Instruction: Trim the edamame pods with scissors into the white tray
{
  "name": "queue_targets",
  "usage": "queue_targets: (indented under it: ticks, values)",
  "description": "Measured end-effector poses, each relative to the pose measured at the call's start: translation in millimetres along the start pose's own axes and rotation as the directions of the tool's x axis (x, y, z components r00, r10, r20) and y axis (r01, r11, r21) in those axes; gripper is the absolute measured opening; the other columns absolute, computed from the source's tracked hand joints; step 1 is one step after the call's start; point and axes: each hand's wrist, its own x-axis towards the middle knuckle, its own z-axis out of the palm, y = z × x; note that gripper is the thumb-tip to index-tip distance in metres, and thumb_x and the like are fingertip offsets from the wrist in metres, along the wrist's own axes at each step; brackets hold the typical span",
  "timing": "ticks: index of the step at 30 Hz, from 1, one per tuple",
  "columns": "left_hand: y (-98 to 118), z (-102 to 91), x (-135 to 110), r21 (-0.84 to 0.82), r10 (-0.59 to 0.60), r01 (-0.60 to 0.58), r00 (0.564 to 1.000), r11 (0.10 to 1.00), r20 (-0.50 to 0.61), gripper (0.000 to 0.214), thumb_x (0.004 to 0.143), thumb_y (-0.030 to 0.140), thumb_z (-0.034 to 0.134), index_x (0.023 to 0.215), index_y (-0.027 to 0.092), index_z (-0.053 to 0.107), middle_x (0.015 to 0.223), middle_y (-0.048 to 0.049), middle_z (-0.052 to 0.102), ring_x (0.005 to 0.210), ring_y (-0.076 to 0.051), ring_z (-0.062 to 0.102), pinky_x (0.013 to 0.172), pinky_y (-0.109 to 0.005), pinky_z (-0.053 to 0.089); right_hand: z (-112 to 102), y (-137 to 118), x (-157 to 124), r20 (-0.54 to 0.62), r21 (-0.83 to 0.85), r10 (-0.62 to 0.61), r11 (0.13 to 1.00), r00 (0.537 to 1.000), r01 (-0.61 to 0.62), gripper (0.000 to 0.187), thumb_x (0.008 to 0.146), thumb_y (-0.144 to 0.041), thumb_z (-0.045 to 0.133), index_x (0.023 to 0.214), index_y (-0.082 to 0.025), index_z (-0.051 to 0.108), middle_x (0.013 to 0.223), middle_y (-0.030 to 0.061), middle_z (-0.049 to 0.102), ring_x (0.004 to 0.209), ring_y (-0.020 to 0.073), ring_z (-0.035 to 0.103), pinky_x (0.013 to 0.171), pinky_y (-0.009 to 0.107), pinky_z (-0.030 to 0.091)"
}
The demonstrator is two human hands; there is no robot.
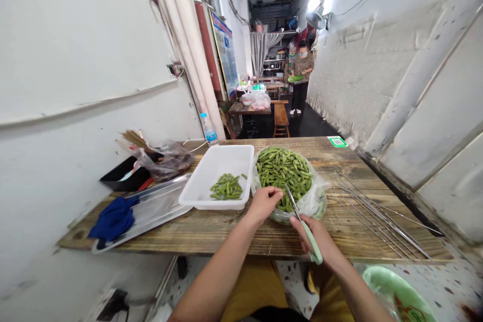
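Observation:
My left hand [264,204] reaches into a plastic-lined bowl heaped with green pods [284,171], fingers curled down onto the pods at its near edge. My right hand [317,236] grips scissors [302,224] with pale green handles, the blades pointing up toward the bowl beside my left hand. A white plastic tray [211,173] to the left of the bowl holds a small pile of pods [226,187].
A metal tray [158,206] with a blue cloth [113,219], a black tray, a bag with skewers [166,161] and a water bottle [208,131] lie on the wooden table's left. Metal skewers [373,211] lie at right. A green basin [400,297] sits below. A person stands far down the corridor.

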Motion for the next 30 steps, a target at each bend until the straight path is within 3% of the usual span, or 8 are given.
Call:
queue_targets:
  ticks: [2,5,9,14,18,22,30]
  values:
    - [1.2,1.7,0.2,-0.174,-0.061,0.052,0.997,0.983,-0.047,0.011,0.074,0.02,0.06,0.078,0.012,0.065,0.069,-0.0025,0.067,0.063,-0.012,0.057,0.063,-0.022,0.042,0.2,-3.1,-1.4,0.008,0.113,0.018,0.993,1.0,-0.019,0.054,0.074,-0.073,0.045,0.082,-0.02,0.046,0.045,-0.0085,0.04,0.033,0.01,0.042,0.03,0.021,0.037]
    - [3.7,6.8,-1.8,-0.445,-0.158,0.152,0.987,0.882,0.025,0.01,0.069,0.013,0.063,0.078,0.012,0.059,0.066,-0.0028,0.066,0.059,-0.01,0.059,0.059,-0.02,0.045,0.6,-12.1,-6.8,0.056,0.264,0.061,0.962,0.997,-0.074,0.058,0.071,-0.076,0.045,0.085,-0.02,0.046,0.051,-0.0076,0.043,0.038,0.0091,0.044,0.035,0.021,0.039]
    - [5.4,15.0,-7.0,-0.587,-0.191,0.191,0.98,0.786,0.062,0.023,0.062,0.013,0.072,0.073,0.014,0.052,0.07,-0.0056,0.069,0.061,-0.011,0.063,0.058,-0.02,0.048,1.4,-20.8,-12.2,0.073,0.264,0.059,0.962,0.996,-0.076,0.059,0.069,-0.078,0.045,0.084,-0.02,0.045,0.049,-0.0082,0.042,0.038,0.0089,0.042,0.035,0.021,0.037]
    - [0.6,20.9,-9.5,-0.533,-0.222,0.208,0.974,0.82,0.038,0.032,0.055,0.02,0.079,0.068,0.014,0.051,0.062,-0.0037,0.067,0.056,-0.012,0.062,0.053,-0.02,0.048,0.0,-20.5,-10.2,0.052,0.146,0.004,0.989,0.999,-0.012,0.056,0.072,-0.076,0.042,0.081,-0.02,0.043,0.048,-0.0079,0.043,0.037,0.0093,0.043,0.035,0.021,0.037]
    - [-1.1,22.2,-9.9,-0.422,-0.196,0.18,0.981,0.888,0.006,0.024,0.057,0.019,0.075,0.064,0.014,0.052,0.052,0.0008,0.062,0.047,-0.009,0.056,0.048,-0.019,0.044,-3.2,-11.5,-6.3,0.053,0.003,-0.095,0.995,0.994,0.095,0.049,0.08,-0.068,0.041,0.082,-0.02,0.045,0.047,-0.0069,0.044,0.039,0.0101,0.045,0.038,0.021,0.039]
    - [4.0,18.8,-11.7,-0.286,-0.145,0.157,0.987,0.945,0.061,0.016,0.061,0.017,0.069,0.061,0.015,0.053,0.048,0.0024,0.059,0.039,-0.006,0.046,0.043,-0.019,0.037,-5.9,-1.8,-3.1,0.044,-0.069,-0.148,0.986,0.988,0.151,0.043,0.084,-0.062,0.043,0.084,-0.019,0.049,0.049,-0.0062,0.044,0.039,0.0099,0.046,0.038,0.02,0.04]
    - [9.1,10.4,-13.8,-0.116,-0.101,0.116,0.986,0.986,0.133,0.01,0.073,0.022,0.059,0.074,0.012,0.063,0.05,0.0031,0.056,0.043,-0.007,0.045,0.047,-0.02,0.036,-6.7,-10.4,-9.9,0.004,-0.094,-0.035,0.995,0.999,0.035,0.044,0.08,-0.064,0.047,0.082,-0.02,0.053,0.039,-0.008,0.037,0.03,0.011,0.04,0.029,0.02,0.034]
